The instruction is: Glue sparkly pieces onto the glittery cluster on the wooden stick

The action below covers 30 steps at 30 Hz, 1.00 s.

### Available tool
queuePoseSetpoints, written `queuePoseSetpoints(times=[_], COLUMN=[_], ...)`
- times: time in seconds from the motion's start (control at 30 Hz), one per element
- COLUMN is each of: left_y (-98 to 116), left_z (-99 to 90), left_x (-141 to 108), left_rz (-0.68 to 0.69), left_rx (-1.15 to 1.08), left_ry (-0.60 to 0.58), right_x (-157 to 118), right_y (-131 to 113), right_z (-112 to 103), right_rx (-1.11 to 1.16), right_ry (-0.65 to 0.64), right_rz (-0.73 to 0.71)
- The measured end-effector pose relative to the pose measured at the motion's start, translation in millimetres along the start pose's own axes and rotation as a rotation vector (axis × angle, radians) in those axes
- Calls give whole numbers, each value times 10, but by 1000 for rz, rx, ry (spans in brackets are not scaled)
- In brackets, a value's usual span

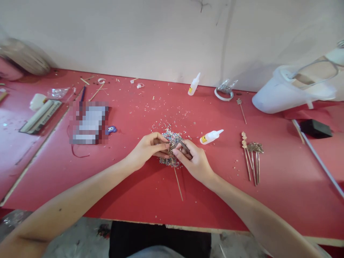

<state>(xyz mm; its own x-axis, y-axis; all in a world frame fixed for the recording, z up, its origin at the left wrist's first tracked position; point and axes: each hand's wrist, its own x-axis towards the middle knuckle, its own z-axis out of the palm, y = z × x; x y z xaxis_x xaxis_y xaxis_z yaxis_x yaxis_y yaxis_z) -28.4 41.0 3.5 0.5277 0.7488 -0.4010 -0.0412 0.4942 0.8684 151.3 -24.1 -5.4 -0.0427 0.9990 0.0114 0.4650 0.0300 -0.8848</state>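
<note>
At the middle of the red table, my left hand is closed on the ornate head of a hair stick, whose thin shaft slants down toward me. Close beside it, my right hand pinches a slim dark tool that looks like tweezers; its tip is hidden by the fingers. Under both hands spreads a pile of small, shiny multicoloured rhinestones. A white glue bottle with a yellow label lies just right of the pile. The fingers partly cover the ornament, so its details cannot be made out.
Several finished-looking hair sticks lie to the right, with a single one behind them. Another glue bottle stands near the wall beside a tape roll. A white pitcher is at right; a knife box lies left.
</note>
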Motion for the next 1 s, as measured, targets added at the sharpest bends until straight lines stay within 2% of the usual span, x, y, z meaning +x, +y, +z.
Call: queuePoseSetpoints(times=[0.33,0.6,1.0], left_y=[7,-1,23], left_z=[1,-12,-6], left_x=[-4,12,2], left_rz=[24,0,-11], left_rx=[-90,-65,-36], left_ry=[17,11,-21], right_x=[-28,-38,-24], right_y=[-46,-41,-34], right_z=[11,4,-15], right_rx=[-112,9,84], right_ry=[-69,-114,-118], right_rz=[-98,-3,28])
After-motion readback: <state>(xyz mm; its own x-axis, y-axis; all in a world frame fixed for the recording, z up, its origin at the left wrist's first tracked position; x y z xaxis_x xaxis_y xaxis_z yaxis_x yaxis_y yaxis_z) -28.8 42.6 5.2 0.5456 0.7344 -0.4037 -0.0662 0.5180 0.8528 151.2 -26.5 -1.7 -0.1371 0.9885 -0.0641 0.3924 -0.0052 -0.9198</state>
